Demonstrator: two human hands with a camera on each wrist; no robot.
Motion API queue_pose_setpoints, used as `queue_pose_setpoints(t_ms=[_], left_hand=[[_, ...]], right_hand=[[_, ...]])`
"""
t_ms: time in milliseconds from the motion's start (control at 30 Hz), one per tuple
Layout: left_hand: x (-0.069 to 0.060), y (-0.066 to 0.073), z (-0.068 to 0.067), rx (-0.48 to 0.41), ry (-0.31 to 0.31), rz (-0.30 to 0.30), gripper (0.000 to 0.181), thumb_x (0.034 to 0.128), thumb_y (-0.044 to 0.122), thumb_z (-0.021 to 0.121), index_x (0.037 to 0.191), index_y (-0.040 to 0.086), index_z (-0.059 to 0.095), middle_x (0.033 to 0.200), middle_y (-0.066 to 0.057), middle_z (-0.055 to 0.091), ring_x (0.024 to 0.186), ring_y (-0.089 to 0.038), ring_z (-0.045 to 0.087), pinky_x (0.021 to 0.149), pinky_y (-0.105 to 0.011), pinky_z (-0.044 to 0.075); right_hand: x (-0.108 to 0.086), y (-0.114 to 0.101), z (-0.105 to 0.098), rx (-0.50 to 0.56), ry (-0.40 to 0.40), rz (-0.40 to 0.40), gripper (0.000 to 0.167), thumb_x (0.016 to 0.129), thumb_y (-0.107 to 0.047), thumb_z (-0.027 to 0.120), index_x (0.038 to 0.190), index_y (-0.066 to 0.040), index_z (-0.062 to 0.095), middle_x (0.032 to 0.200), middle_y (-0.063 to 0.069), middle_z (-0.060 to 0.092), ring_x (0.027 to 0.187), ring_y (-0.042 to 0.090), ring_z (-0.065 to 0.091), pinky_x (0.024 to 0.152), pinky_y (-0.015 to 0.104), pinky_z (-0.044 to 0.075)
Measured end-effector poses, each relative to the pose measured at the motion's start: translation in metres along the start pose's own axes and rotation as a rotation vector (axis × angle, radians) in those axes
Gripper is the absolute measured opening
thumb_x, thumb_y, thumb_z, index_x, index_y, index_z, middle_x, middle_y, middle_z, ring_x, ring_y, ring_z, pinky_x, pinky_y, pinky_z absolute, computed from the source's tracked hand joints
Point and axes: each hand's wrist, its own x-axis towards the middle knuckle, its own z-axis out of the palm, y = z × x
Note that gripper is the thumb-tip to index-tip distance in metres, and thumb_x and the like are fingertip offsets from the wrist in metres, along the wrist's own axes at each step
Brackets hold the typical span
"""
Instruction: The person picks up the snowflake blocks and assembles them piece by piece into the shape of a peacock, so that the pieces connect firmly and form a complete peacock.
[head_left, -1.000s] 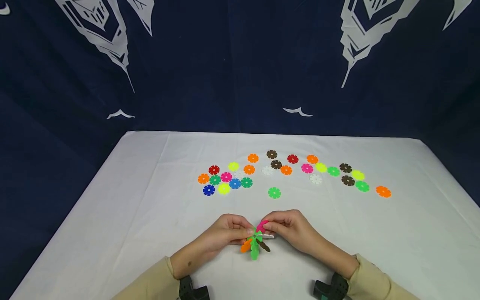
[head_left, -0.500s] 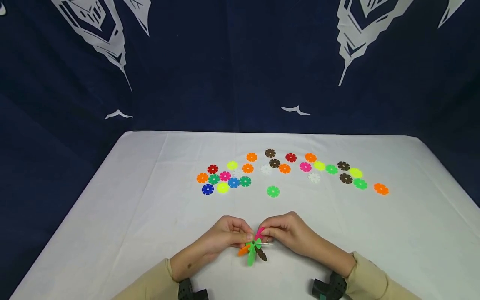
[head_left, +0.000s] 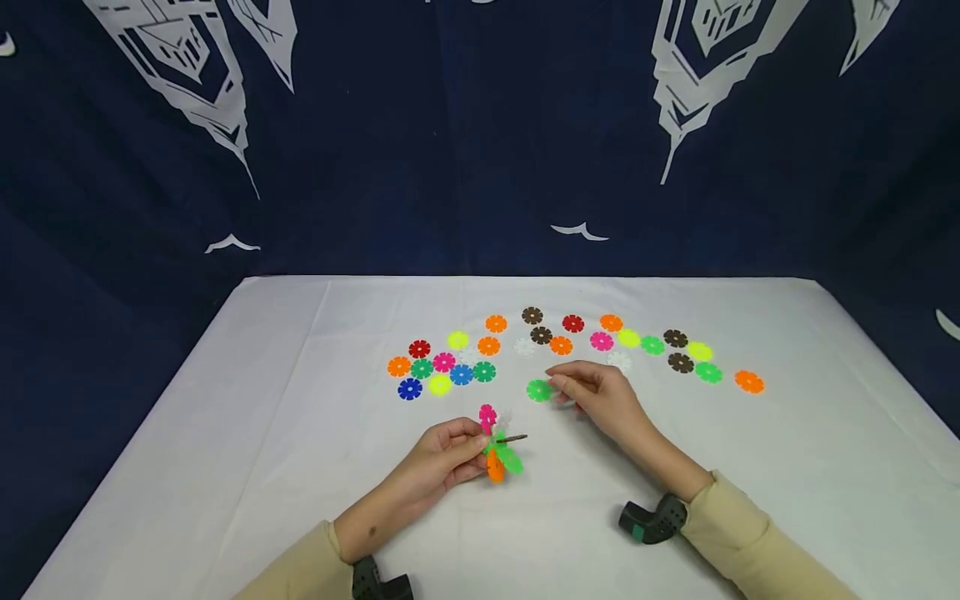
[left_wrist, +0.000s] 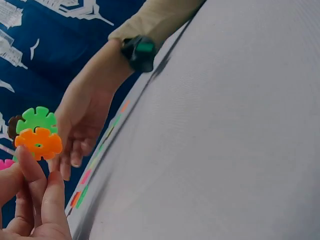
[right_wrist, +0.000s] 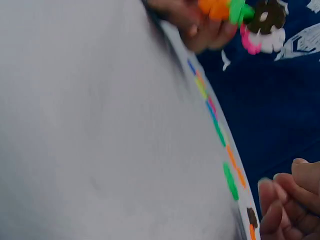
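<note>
Two hands: left (head_left: 453,454) pinches joined discs (left_wrist: 36,136), right (head_left: 602,397) loosely curled.

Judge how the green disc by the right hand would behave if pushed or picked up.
The green disc lies flat, so pushing would probably slide it, not roll it. It looks thin edge-on, so likely light. Probably stiff too: the orange disc in the left hand shows no bend.

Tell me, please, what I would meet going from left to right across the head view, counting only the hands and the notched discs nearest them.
Left hand → joined cluster of notched discs → lone light green notched disc → right hand.
</note>
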Motion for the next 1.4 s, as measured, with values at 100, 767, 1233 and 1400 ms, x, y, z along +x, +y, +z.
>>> queue_pose_setpoints(t_ms=[100, 767, 1233, 1400], left_hand=[[-0.001, -0.001, 0.000, -0.035, 0.000, -0.009, 0.004, 0.0941, 0.005, 0.055, 0.096, 0.002, 0.054, 0.083, -0.006, 0.060, 0.075, -0.013, 0.061, 0.084, -0.032, 0.051], [-0.001, 0.001, 0.001, -0.176, 0.080, -0.024, 0.011, 0.0885, -0.007, 0.056, 0.095, -0.001, 0.050, 0.093, -0.015, 0.066, 0.089, -0.023, 0.066, 0.086, -0.037, 0.047], [-0.003, 0.000, 0.004, -0.162, 0.133, 0.083, 0.011, 0.0870, -0.007, 0.060, 0.087, 0.000, 0.052, 0.090, -0.013, 0.068, 0.089, -0.023, 0.066, 0.086, -0.038, 0.047], [-0.003, -0.001, 0.005, -0.151, 0.131, 0.117, 0.014, 0.0876, -0.009, 0.058, 0.082, 0.002, 0.052, 0.086, -0.010, 0.068, 0.087, -0.022, 0.067, 0.086, -0.038, 0.047]], right_hand=[[0.012, 0.013, 0.002, -0.176, 0.036, 0.005, 0.021, 0.085, -0.012, 0.070, 0.103, 0.000, 0.069, 0.083, 0.007, 0.064, 0.067, 0.019, 0.054, 0.056, 0.026, 0.046], [-0.001, 0.008, 0.006, 0.061, -0.030, 0.093, 0.020, 0.084, 0.005, 0.066, 0.101, 0.006, 0.056, 0.077, 0.011, 0.064, 0.067, 0.020, 0.065, 0.064, 0.026, 0.055], [-0.043, -0.027, 0.026, 0.448, -0.074, 0.057, 0.017, 0.088, 0.005, 0.060, 0.098, 0.012, 0.048, 0.088, 0.029, 0.064, 0.079, 0.032, 0.067, 0.071, 0.040, 0.054], [-0.046, -0.025, 0.029, 0.453, -0.092, 0.000, 0.018, 0.088, 0.005, 0.060, 0.100, 0.013, 0.048, 0.089, 0.029, 0.064, 0.080, 0.035, 0.066, 0.071, 0.041, 0.054]])
